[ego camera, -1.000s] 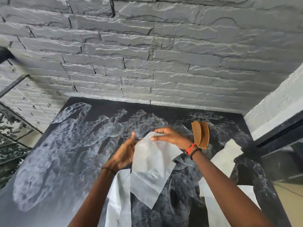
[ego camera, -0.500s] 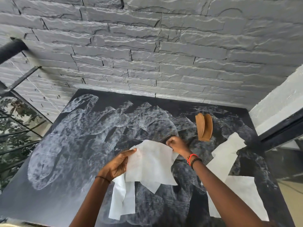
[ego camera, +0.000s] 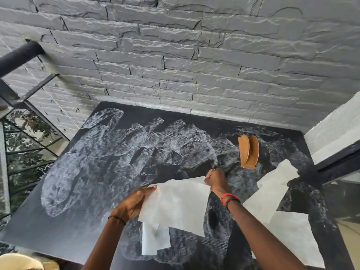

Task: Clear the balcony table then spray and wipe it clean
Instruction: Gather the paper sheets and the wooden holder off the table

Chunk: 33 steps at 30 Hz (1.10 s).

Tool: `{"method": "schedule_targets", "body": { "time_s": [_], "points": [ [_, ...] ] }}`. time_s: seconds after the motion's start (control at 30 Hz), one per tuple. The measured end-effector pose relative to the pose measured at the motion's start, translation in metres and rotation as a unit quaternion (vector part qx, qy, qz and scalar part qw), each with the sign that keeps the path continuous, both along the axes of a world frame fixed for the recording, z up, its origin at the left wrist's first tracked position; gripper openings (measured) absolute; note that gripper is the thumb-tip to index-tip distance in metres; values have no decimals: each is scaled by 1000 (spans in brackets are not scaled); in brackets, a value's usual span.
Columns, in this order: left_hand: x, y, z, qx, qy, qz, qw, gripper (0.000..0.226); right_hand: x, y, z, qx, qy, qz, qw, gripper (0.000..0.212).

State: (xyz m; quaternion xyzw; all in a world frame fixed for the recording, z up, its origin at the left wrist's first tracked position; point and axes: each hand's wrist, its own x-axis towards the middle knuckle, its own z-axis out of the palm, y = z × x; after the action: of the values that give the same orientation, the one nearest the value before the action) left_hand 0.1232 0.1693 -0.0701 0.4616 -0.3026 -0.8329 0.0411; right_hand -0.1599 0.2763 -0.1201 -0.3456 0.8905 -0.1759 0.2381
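- Holding white sheet (ego camera: 175, 203) over bench (ego camera: 78, 221), lower centre: left hand (ego camera: 134, 203) pinching left edge, right hand (ego camera: 218, 181) pinching top-right corner.
- Clearing seemingly part done: wooden holder (ego camera: 249, 151), loose sheets (ego camera: 272, 195) lying at right; wiping pending.

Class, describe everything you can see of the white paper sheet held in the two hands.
The white paper sheet is thin, matte and softly creased, like tissue. It is held spread above the dark, white-streaked table. The left hand grips its left edge; the right hand pinches its upper right corner. A narrower white strip below may belong to it.
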Motion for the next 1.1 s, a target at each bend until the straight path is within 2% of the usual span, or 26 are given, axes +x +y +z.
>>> {"method": "schedule_targets", "body": {
  "time_s": [0.1,0.2,0.27,0.37,0.43,0.47,0.73,0.77,0.83,0.9,0.93,0.97,1.03,1.1],
  "points": [
    [-5,-2,-1,-2,5,0,1000,35,-3,1,10,-74,-86,-31,993,31],
    [-11,-2,-1,1,4,-6,1000,34,-5,2,17,-125,-195,-138,963,27],
    [-15,-2,-5,-4,17,-2,1000,38,-7,6,15,-165,-291,-198,921,18],
    [-24,-2,-10,0,42,-16,999,35,-11,14,12,-229,-418,-270,837,11],
    [-31,-3,-11,-4,43,-29,999,32,-15,18,17,-258,-470,-294,791,15],
    [-35,-3,-12,-10,36,-35,999,30,-18,20,17,-266,-480,-301,780,18],
    [-56,-11,-16,-5,32,-48,998,25,-37,34,6,-302,-479,-285,773,17],
    [-57,-11,-16,-4,33,-52,998,24,-37,36,6,-295,-472,-269,786,19],
    [-61,-12,-17,-2,38,-62,997,24,-39,40,7,-264,-410,-212,847,28],
    [-65,-14,-19,0,43,-71,997,24,-42,41,7,-226,-268,-120,929,38],
    [-66,-14,-20,1,42,-73,996,23,-43,41,7,-209,-166,-63,962,41],
    [-67,-14,-21,3,39,-72,997,22,-44,42,5,-198,-58,-10,979,42],
    [-67,-16,-22,5,34,-71,997,20,-42,43,4,-195,105,53,974,33],
    [-66,-17,-25,8,36,-79,996,22,-36,43,6,-206,183,84,958,18]
  ]
}}
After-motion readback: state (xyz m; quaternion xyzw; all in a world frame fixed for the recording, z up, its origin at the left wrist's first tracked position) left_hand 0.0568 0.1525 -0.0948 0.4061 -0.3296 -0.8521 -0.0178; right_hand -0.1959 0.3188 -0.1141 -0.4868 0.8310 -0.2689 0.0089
